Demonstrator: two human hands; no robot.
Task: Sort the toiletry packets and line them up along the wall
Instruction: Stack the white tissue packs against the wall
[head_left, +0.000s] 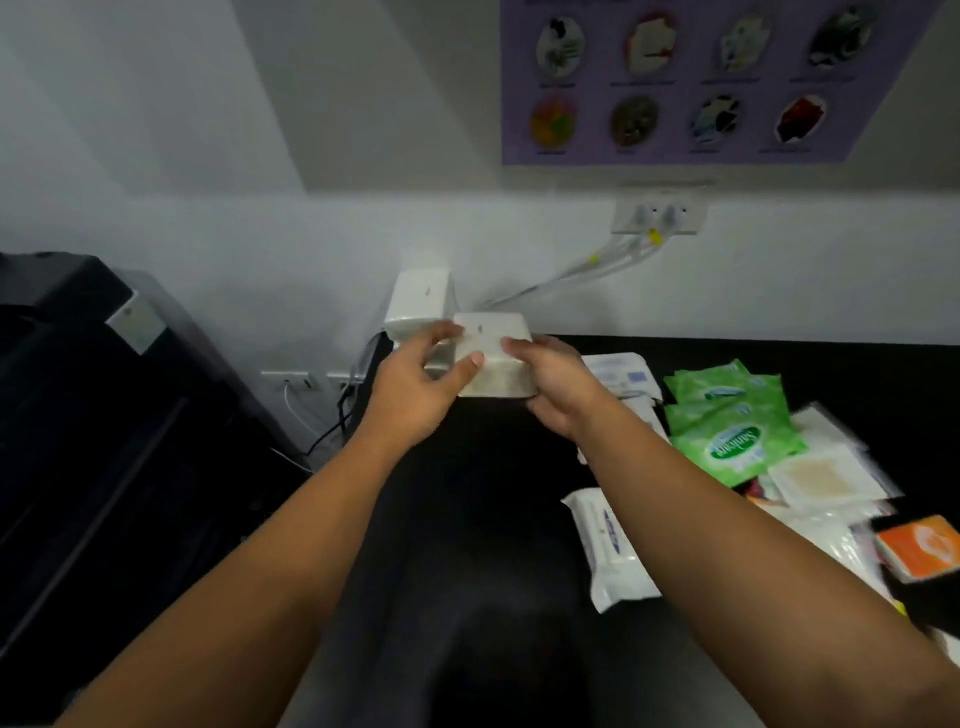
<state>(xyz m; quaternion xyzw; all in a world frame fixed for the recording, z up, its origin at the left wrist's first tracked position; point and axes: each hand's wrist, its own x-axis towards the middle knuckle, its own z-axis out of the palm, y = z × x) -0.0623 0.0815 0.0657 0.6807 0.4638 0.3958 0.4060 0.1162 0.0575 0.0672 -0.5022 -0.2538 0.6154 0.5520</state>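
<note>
Held pack: a white packet (493, 358) sits just above the black table (467, 519) at its far left corner, close to the wall.
Facing: its broad face tilts up toward the camera and its top edge points to 12 o'clock. It looks nearly square, so the long axis is unclear.
Grip: the left hand (415, 384) clasps the packet's 9 o'clock edge with the thumb on the front, and the right hand (556, 384) curls round its 3 o'clock edge.
Behind: a second white pack (421, 301) stands upright against the wall at 11 o'clock.
Unsorted: green sachets (727, 431) and an orange packet (917, 551) lie at 4 o'clock.
</note>
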